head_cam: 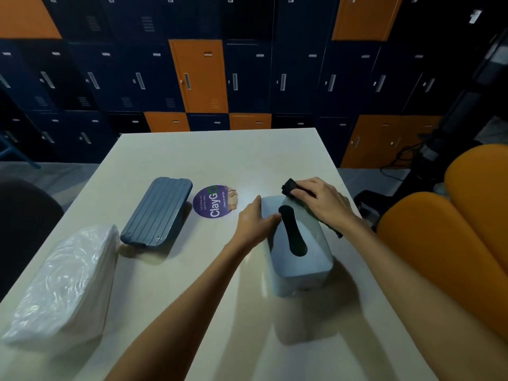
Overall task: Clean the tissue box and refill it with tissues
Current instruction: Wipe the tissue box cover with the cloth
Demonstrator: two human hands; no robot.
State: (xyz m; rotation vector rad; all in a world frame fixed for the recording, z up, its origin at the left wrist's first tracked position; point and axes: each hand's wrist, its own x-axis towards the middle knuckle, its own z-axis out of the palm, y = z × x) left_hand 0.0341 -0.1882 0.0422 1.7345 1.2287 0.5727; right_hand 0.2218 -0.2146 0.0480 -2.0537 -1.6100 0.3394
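My left hand (254, 220) lies flat and spread against the tissue box (298, 243), bracing it on the surface (209, 284) so it won't slide. My right hand (321, 200), just beyond, presses a dark cloth (289, 187) onto the box's far corner, wiping.

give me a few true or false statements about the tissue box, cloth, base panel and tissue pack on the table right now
1. The right hand presses a dark cloth on the tissue box. True.
2. The left hand is lifting the tissue pack. False: it steadies the tissue box's left side; the pack lies untouched at the table's near left.
3. The ribbed dark blue base panel lies apart from the box. True.
4. Tissues stick out of the box's slot. False: the slot looks dark, with nothing poking out.
5. A round ClayGo sticker sits between panel and box. True.
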